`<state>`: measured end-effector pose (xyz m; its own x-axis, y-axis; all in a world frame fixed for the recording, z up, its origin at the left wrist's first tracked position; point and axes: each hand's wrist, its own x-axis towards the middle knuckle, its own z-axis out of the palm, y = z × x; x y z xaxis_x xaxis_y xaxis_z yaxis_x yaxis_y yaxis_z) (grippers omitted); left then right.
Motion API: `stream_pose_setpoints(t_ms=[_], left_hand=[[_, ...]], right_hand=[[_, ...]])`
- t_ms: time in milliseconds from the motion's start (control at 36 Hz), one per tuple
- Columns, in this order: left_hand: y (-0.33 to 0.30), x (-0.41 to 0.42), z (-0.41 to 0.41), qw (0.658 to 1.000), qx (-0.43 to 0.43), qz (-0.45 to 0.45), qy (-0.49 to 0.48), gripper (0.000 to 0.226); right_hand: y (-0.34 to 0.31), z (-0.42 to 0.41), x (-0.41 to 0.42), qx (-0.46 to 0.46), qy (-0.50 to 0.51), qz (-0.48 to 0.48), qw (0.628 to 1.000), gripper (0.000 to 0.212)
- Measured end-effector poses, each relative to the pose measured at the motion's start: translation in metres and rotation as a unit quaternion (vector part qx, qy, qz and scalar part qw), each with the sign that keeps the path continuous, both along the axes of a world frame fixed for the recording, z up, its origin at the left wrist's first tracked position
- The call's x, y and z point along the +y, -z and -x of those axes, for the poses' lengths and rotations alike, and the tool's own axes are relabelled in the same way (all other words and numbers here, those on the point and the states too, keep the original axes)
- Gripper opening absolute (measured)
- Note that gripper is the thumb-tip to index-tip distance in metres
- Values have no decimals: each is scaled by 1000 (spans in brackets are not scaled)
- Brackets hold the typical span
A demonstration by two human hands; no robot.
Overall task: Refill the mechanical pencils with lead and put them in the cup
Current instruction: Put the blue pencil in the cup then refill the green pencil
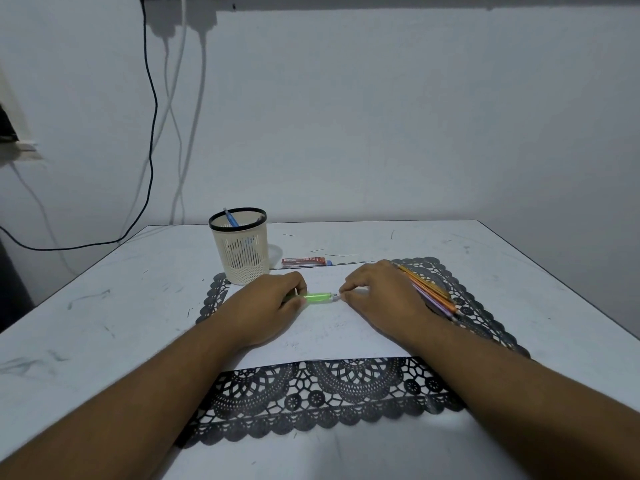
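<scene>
Both hands are down on the sheet of white paper in the middle of the desk, with a green mechanical pencil stretched sideways between them. The left hand has its fingers curled round one end of the pencil, so that end is hidden. The right hand pinches at the other end, where the little metal tip sticks out; can't tell if there's a lead in those fingertips, way too small to see.

Just beside the right hand, partly tucked under its far side, there's a bundle of more pencils, orange and purple ones, lying on the black lace mat that sits under the paper.

The cream mesh cup with a black rim stands at the far left corner of the mat, near the left hand but not touching it. One blue pencil leans inside it.

A red lead case lies flat beyond the paper, right of the cup. A few loose leads are scattered behind it.
</scene>
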<state>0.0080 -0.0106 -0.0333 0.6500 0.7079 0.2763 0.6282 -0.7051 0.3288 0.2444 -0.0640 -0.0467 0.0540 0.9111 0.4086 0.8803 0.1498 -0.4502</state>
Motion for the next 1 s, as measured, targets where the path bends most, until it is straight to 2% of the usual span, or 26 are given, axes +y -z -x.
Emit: stream_pose_setpoints(t_ms=[139,306,583,833,1000], left_hand=[[-1,-1,0,1000,1,1,2,10],[0,0,0,1000,-2,-1,2,10],[0,0,-1,1000,0,-3,3,10],[-1,-1,-1,1000,3,-16,6,10],[0,-1,-1,1000,0,-13,0,12]], right_hand=[[-1,-4,-3,73,-9,11,997,12],[-3,2,-4,100,-47,8,994,8],[-3,6,-8,98,-55,26,993,10],[-4,6,-7,61,-38,31,997,9],[-10,6,-14,74,-29,46,996,13]])
